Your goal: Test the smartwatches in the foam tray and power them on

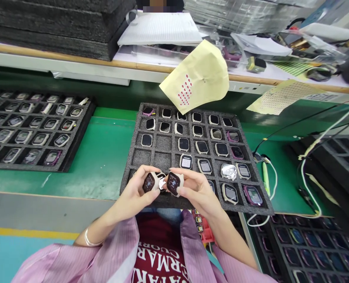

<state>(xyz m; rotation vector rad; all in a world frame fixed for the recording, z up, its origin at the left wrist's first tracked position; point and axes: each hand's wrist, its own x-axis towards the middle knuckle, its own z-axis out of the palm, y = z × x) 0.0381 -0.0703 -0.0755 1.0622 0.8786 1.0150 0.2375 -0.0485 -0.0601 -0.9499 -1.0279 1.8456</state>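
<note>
watch case one (150,183), dark screen in a pale frame: lower centre of the frame, pinched between thumb and fingers of the left hand (135,193). watch case two (173,183), much alike, just to its right, pinched between thumb and fingers of the right hand (200,192). both screens carry faint light markings, too small to read. a shiny piece (162,181) shows between the two cases; cannot tell whether it is gripped or lies beneath.

hands sit over the near edge of a black foam tray (163,144), centre of the frame, its compartments holding rows of watches, pale rims mostly, a few purple. tray rests on a green bench (109,139). second tray (67,159), left of the frame, also bears watches. yellow sheet (204,74) with red marks hangs at the shelf edge (145,70), upper centre. white bracelet (90,240) on the left wrist. white cable (305,184) loops at right.
</note>
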